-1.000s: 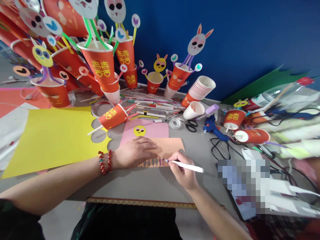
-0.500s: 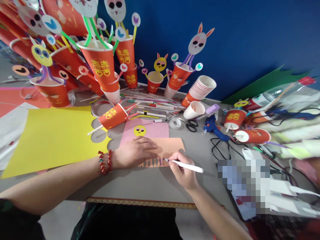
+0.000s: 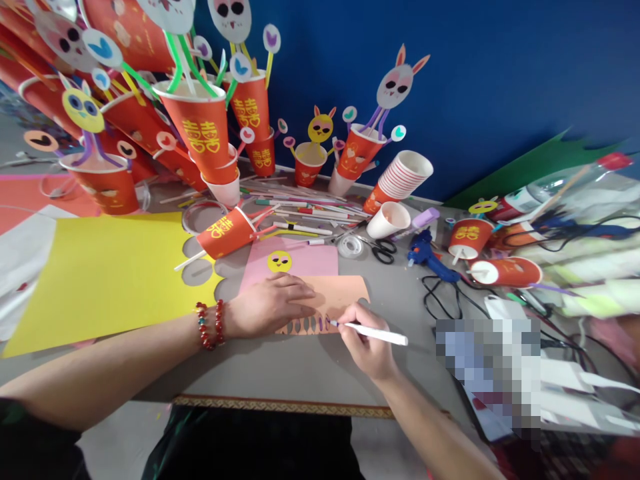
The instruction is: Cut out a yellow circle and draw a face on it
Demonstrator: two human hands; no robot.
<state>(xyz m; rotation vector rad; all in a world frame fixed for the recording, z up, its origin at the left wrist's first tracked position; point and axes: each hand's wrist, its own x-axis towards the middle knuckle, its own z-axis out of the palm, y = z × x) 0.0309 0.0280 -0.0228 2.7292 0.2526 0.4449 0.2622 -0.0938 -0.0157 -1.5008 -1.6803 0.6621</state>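
My left hand (image 3: 273, 303) lies flat on the left part of an orange paper (image 3: 345, 290), fingers stretched to the right. In my right hand (image 3: 367, 343) is a white marker (image 3: 377, 333), its tip touching the paper near the lower edge. A row of small oval holes runs along that edge, with purple-outlined ovals at the right end beside the tip. Behind the orange sheet lies a pink paper (image 3: 320, 259), and on it a yellow round face cutout (image 3: 279, 261).
Left lies a yellow sheet (image 3: 115, 273); a red cup (image 3: 227, 232) rests on its side nearby. Pens, a tape roll (image 3: 350, 247), scissors (image 3: 384, 250) and a blue glue gun (image 3: 433, 259) lie behind. Decorated cups stand at the back; a blurred-out device (image 3: 480, 373) is right.
The marker and my right fingertips have shifted very slightly to the right. My left hand has stayed in place on the paper.
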